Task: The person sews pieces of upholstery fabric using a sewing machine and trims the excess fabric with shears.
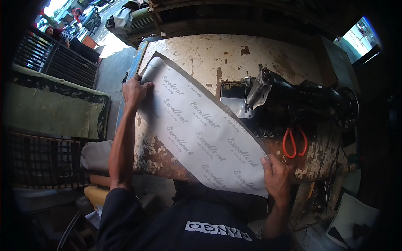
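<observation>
Head camera, looking down past the wearer's dark shirt (167, 226): two bare hands hold a pale sheet (201, 136) aslant over a worn, blotched worktable (188, 48). The sheet is whitish, covered in rows of grey lettering, with a darker grey strip along its far long edge. It runs from the table's upper left down to the near edge, where its lower corner reaches toward the wearer's body.

The left hand (137, 90) is closed on the upper left end, where the sheet curls into a loose roll — thumb on top, the other fingers mostly hidden. The right hand (276, 178) pinches the lower right end, thumb on the printed face; what its fingers do beneath cannot be told.

Just beyond the sheet's far edge, on the right, stands a black sewing machine (305, 94). Red loop handles (284, 144), probably of scissors, lie near its base, apart from the right hand.

The step in hand appears to be opening out and positioning the sheet — it does not look to be under the needle. The next move would seem to call for a firm hold on the curled end, so that it does not roll back, and even tension between both hands.
</observation>
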Demonstrator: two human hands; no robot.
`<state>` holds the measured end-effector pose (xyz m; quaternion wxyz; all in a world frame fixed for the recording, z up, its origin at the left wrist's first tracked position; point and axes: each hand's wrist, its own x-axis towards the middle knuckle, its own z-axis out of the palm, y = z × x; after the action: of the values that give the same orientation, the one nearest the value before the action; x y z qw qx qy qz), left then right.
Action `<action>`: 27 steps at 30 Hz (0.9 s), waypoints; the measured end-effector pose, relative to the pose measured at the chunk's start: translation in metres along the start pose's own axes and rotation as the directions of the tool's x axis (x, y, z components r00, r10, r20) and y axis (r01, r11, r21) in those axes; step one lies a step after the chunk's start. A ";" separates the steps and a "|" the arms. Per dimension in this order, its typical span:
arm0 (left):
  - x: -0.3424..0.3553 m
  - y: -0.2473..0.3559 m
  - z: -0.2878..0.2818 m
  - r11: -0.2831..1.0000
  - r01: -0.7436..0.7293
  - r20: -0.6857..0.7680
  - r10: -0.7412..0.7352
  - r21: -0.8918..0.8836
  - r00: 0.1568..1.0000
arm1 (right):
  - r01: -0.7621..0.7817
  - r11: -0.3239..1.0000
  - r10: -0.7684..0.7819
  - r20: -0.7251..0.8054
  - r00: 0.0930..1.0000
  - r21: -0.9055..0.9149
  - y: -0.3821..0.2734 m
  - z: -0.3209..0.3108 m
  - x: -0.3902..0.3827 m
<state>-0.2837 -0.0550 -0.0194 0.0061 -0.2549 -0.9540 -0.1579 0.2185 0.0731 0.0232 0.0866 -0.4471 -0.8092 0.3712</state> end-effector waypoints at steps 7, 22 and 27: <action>0.016 -0.010 0.015 0.982 -0.006 -0.147 -0.023 -0.191 0.989 | 0.170 0.985 -0.171 -0.085 0.982 -0.022 0.012 0.002 0.001; 0.013 -0.005 0.015 0.960 0.133 0.085 -0.115 -0.248 0.990 | -0.020 0.999 0.022 -0.060 0.998 0.036 0.023 -0.003 0.007; 0.012 -0.004 0.015 0.945 0.141 0.086 -0.121 -0.296 0.989 | -0.062 0.997 0.065 -0.076 0.995 0.042 0.022 0.000 0.009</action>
<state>-0.2951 -0.0480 -0.0340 -0.0749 -0.1942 -0.9333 -0.2927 0.2281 0.0878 0.0065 0.1148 -0.4847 -0.7832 0.3721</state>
